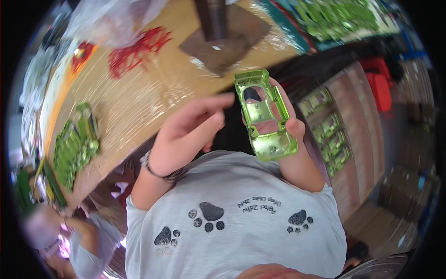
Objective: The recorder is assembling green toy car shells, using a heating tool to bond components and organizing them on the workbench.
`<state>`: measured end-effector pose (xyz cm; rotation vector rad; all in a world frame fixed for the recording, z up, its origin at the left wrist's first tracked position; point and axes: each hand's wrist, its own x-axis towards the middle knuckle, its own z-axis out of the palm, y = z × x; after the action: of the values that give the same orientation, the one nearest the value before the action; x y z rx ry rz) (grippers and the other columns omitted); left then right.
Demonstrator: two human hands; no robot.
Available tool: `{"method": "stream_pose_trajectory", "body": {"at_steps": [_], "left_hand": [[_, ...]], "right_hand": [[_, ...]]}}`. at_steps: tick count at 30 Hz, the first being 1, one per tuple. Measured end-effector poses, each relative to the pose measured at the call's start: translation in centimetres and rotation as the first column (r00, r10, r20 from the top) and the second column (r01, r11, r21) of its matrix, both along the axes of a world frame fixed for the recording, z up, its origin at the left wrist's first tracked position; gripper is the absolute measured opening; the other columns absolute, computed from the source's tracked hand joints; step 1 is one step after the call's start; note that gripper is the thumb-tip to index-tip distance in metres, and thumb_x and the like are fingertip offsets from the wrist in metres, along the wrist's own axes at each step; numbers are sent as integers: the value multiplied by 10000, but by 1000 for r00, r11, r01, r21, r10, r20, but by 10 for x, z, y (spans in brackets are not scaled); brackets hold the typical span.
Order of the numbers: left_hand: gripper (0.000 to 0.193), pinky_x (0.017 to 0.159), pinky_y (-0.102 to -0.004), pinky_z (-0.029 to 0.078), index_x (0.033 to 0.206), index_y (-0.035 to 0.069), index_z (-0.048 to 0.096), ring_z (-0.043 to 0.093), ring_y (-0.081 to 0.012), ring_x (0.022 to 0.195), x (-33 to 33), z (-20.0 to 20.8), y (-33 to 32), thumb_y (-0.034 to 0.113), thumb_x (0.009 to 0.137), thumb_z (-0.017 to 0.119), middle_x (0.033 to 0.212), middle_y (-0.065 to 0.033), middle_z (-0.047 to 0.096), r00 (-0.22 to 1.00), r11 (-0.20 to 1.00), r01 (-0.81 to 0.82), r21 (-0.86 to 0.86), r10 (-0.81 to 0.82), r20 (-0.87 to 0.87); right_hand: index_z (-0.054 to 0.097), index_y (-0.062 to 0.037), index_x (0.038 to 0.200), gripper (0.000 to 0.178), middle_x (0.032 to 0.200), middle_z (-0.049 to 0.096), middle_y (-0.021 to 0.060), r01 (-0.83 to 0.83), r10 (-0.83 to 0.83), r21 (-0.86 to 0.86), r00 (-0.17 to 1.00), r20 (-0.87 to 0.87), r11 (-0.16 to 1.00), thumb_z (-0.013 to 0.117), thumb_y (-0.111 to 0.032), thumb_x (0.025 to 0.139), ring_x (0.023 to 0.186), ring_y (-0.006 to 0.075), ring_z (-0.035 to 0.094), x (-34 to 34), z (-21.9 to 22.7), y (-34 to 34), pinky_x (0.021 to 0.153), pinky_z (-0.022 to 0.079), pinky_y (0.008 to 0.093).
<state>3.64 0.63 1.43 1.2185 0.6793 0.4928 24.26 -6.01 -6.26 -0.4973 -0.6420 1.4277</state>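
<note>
A shiny translucent green toy car body shell point(275, 145) lies tilted in my right hand point(294, 126), whose fingers are wrapped round its right side and underneath. Skin shows through the shell's window openings. To the left of it is my left hand point(186, 132), slightly blurred, with nothing visible in it. Its index finger stretches toward the shell and ends just short of its edge. The thumb stands apart from that finger, while the other fingers are partly hidden. A dark bracelet circles the left wrist.
Green shells stand in a cluster point(76, 144) on the film-covered table point(139, 97). Red strips point(137, 51) lie farther back, near a metal post's base plate point(227, 44). More green parts fill a tray point(339, 21) and a wooden board point(357, 121). Another person point(88, 237) is at lower left.
</note>
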Motion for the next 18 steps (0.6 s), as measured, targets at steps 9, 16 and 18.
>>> {"method": "stream_pose_trajectory", "body": {"at_steps": [9,16,18], "left_hand": [[367,762,-274,434,1231,-60,597,556,-163,822,-92,-4,-5,96,903,545,916,-105,595,979,858,-140,494,194,-61],[344,844,-292,446,1292,-45,564,555,-161,917,-186,1,20,95,1008,428,1016,-66,609,619,331,-367,869,785,-38],[412,941,-349,452,1375,-24,494,569,-221,1094,-210,-2,36,188,1022,492,1180,-118,607,589,332,-356,874,806,-66]], "right_hand": [[487,63,1296,612,1278,541,233,663,-714,-268,626,-313,699,522,-294,800,931,299,565,130,-47,-148,770,474,371],[419,-59,1355,534,1327,543,180,996,-486,23,-61,872,-84,496,-117,830,1123,339,591,234,-91,-342,860,533,396],[401,-61,1374,560,1341,528,188,995,-276,77,-94,957,-71,518,-110,828,1168,350,560,232,-116,-380,902,509,418]]}}
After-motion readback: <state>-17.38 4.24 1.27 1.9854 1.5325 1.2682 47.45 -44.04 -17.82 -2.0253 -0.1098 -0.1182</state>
